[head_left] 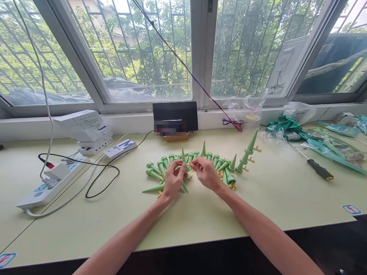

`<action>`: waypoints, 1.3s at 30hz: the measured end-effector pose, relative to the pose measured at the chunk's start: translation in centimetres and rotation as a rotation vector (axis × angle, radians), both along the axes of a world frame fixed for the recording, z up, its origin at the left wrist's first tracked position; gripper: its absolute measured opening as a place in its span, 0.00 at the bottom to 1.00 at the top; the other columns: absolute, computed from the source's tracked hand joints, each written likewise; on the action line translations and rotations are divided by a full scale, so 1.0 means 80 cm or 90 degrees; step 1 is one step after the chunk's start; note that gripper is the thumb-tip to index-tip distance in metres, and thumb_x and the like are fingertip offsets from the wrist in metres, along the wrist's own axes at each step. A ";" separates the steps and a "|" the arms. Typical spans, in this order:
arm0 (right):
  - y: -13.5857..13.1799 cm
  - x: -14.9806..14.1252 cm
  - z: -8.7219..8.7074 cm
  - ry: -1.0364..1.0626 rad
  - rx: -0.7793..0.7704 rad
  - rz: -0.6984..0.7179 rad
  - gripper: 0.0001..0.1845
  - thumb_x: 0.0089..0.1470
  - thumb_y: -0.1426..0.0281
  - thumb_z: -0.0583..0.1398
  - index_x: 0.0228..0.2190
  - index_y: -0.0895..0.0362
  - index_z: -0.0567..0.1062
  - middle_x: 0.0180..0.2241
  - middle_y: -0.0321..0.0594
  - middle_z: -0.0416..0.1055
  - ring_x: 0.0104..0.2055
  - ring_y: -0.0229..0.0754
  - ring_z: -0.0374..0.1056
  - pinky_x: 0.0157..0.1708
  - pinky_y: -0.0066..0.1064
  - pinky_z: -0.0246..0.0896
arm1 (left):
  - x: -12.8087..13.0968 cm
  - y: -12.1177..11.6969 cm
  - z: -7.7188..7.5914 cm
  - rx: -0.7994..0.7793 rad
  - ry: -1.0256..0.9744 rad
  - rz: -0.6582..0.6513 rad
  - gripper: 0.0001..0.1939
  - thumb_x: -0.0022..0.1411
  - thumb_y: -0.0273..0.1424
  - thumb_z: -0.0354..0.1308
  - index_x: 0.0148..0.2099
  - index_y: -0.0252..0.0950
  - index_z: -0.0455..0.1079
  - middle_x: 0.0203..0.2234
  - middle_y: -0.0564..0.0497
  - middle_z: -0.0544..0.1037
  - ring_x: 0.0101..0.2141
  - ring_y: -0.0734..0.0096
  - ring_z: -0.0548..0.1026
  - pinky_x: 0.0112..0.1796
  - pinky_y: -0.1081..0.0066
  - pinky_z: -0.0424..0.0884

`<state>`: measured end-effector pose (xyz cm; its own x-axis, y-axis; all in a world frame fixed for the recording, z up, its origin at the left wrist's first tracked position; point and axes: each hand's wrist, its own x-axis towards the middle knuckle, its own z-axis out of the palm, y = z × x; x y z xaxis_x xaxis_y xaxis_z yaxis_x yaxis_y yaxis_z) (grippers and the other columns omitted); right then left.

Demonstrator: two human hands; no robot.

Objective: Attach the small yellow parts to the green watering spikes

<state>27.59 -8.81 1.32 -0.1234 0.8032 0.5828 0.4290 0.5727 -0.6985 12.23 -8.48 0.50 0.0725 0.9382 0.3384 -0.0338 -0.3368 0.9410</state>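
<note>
My left hand point(172, 179) is closed around a green plastic watering spike point(183, 153), its point turned upward. Fingers of my right hand point(205, 172) are pinched together just right of that spike, by a small yellow valve point(188, 165); whether they grip it is hard to see. Around both hands lies a loose arc of similar green spikes point(161, 165), some with yellow valves. To the right leans a stack of spikes point(247, 154) nested in one another, with yellow valves sticking out sideways. One spike point(153, 188) lies flat beside my left hand.
A white power strip point(54, 183) with plugs and a black cable point(114, 168) occupies the left side, near stacked white boxes point(88, 130). A dark-screened device point(175, 112) stands at the window. On the right are a screwdriver point(320, 169) and green plastic packaging point(335, 149).
</note>
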 end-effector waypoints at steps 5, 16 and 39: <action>0.000 0.001 0.000 -0.010 -0.003 0.004 0.11 0.61 0.69 0.55 0.26 0.56 0.68 0.24 0.35 0.64 0.25 0.37 0.56 0.25 0.28 0.50 | -0.001 0.001 -0.002 0.014 -0.004 -0.015 0.13 0.62 0.42 0.60 0.40 0.38 0.66 0.29 0.55 0.71 0.19 0.78 0.71 0.21 0.75 0.69; -0.002 0.000 0.000 -0.055 -0.002 -0.001 0.20 0.64 0.67 0.50 0.20 0.54 0.56 0.19 0.32 0.56 0.22 0.36 0.50 0.24 0.30 0.46 | -0.002 0.000 -0.004 0.024 0.008 -0.032 0.13 0.62 0.42 0.60 0.40 0.38 0.66 0.29 0.55 0.72 0.20 0.78 0.71 0.22 0.75 0.69; 0.003 0.000 -0.006 -0.024 0.021 0.005 0.08 0.63 0.69 0.55 0.32 0.56 0.73 0.30 0.40 0.71 0.29 0.40 0.63 0.29 0.29 0.56 | -0.001 0.001 0.004 -0.022 -0.006 0.023 0.15 0.59 0.43 0.62 0.38 0.36 0.69 0.29 0.53 0.73 0.20 0.76 0.72 0.20 0.74 0.70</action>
